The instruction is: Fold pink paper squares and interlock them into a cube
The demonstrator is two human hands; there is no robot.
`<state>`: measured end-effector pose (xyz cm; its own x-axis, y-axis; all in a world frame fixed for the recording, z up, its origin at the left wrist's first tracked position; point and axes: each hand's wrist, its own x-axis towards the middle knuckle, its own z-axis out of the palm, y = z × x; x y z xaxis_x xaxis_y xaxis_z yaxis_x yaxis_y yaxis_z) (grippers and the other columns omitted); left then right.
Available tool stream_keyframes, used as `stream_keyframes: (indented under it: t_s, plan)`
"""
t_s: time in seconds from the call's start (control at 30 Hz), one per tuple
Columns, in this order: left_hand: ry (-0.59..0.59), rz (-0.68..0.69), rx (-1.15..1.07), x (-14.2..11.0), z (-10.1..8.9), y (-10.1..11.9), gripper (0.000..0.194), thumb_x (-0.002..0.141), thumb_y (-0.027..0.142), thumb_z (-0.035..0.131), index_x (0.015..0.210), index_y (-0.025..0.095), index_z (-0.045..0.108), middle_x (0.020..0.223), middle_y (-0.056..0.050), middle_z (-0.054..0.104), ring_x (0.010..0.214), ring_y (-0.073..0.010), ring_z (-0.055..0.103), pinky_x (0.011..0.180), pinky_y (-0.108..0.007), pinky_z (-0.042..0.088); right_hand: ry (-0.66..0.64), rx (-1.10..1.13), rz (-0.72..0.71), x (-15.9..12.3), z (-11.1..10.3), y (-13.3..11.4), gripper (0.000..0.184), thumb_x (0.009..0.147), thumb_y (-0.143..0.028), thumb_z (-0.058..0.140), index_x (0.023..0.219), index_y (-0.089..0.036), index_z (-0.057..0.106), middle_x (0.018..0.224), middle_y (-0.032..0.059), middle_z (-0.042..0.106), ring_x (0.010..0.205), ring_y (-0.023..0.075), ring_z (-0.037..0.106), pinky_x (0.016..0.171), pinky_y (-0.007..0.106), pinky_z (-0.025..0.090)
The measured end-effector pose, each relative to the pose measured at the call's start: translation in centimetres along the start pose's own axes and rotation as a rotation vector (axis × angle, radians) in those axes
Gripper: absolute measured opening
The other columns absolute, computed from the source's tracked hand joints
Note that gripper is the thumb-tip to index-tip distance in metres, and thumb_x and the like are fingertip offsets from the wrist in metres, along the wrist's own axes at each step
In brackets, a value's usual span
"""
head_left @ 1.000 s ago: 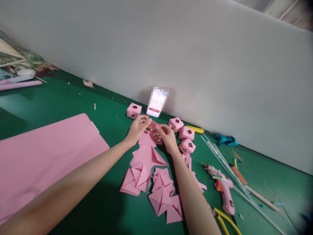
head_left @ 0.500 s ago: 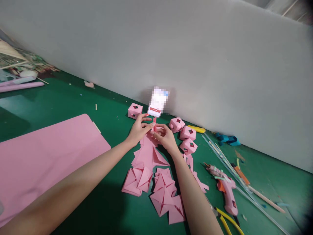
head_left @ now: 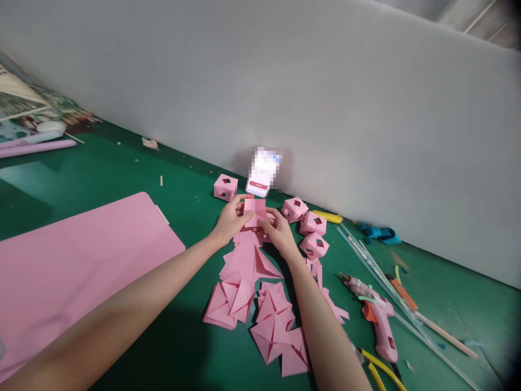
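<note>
Between both hands I hold a small square of creased pink paper (head_left: 255, 212), its face turned toward me. My left hand (head_left: 233, 218) pinches its left edge with the thumb in front. My right hand (head_left: 279, 230) grips the lower right edge, fingers partly hidden behind the sheet. Just below lie loose pink sheets (head_left: 242, 259), one with a raised flap. Nearer to me are two piles of folded pink squares (head_left: 228, 304), the right one made of star-creased pieces (head_left: 273, 323). Pink paper boxes with diamond holes (head_left: 313, 222) stand right of my right hand; another box (head_left: 226, 187) is beyond my left.
A lit phone (head_left: 262, 174) leans on the grey wall. Large pink sheets (head_left: 89, 271) cover the left. On the right lie a pink glue gun (head_left: 378, 320), yellow-handled pliers (head_left: 380, 366), clear glue sticks (head_left: 378, 277), a yellow cutter (head_left: 328, 216) and blue scraps (head_left: 380, 233).
The pink paper was edge-on and folded between my fingers; now it is opened out flat toward me. My hands have stayed in nearly the same place.
</note>
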<state>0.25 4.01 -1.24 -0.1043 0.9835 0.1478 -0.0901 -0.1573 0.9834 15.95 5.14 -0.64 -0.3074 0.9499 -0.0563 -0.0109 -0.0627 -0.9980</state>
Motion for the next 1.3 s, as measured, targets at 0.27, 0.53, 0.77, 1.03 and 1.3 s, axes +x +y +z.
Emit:
stream_keyframes:
  t_s: [0.27, 0.53, 0.77, 1.03, 1.3]
  plan:
    - [-0.014, 0.017, 0.005, 0.0, -0.2, -0.2, 0.044, 0.075, 0.026, 0.072, 0.117, 0.019, 0.060, 0.094, -0.007, 0.074, 0.083, -0.0217, 0.071, 0.076, -0.033, 0.056, 0.126, -0.066, -0.130, 0.4, -0.3, 0.4, 0.040, 0.083, -0.061, 0.061, 0.085, -0.022, 0.066, 0.066, -0.0024, 0.058, 0.058, 0.0137, 0.056, 0.051, 0.024, 0.051]
    - [-0.016, 0.042, 0.050, 0.1, -0.2, -0.1, 0.032, 0.075, 0.023, 0.069, 0.106, 0.017, 0.063, 0.103, -0.009, 0.073, 0.095, -0.0229, 0.070, 0.079, -0.031, 0.055, 0.122, 0.165, -0.052, 0.7, -1.1, 0.4, 0.039, 0.072, -0.058, 0.076, 0.076, -0.020, 0.068, 0.071, 0.0000, 0.063, 0.061, 0.0132, 0.059, 0.060, 0.026, 0.054]
    - [-0.033, 0.060, 0.091, 0.0, 0.0, 0.2, 0.027, 0.075, 0.023, 0.068, 0.101, 0.017, 0.064, 0.103, -0.008, 0.073, 0.095, -0.0220, 0.070, 0.079, -0.030, 0.054, 0.073, 0.140, -0.055, 0.7, -1.6, 0.6, 0.037, 0.073, -0.054, 0.077, 0.081, -0.019, 0.070, 0.069, -0.0008, 0.062, 0.060, 0.0120, 0.057, 0.060, 0.026, 0.050]
    - [-0.038, 0.087, 0.131, 0.0, -0.2, 0.1, 0.024, 0.077, 0.023, 0.067, 0.100, 0.017, 0.065, 0.102, -0.008, 0.072, 0.097, -0.0224, 0.069, 0.083, -0.032, 0.053, 0.091, 0.196, -0.036, 0.7, -1.6, 0.5, 0.041, 0.073, -0.059, 0.074, 0.071, -0.019, 0.067, 0.066, 0.0001, 0.060, 0.060, 0.0129, 0.056, 0.061, 0.026, 0.051]
    - [-0.054, 0.097, 0.151, -0.2, -0.2, 0.3, 0.024, 0.079, 0.025, 0.066, 0.101, 0.017, 0.066, 0.101, -0.008, 0.072, 0.095, -0.0229, 0.069, 0.081, -0.031, 0.054, 0.031, 0.142, -0.056, 0.4, -1.8, 0.5, 0.031, 0.073, -0.049, 0.078, 0.080, -0.019, 0.072, 0.068, -0.0019, 0.062, 0.059, 0.0101, 0.051, 0.057, 0.023, 0.041]
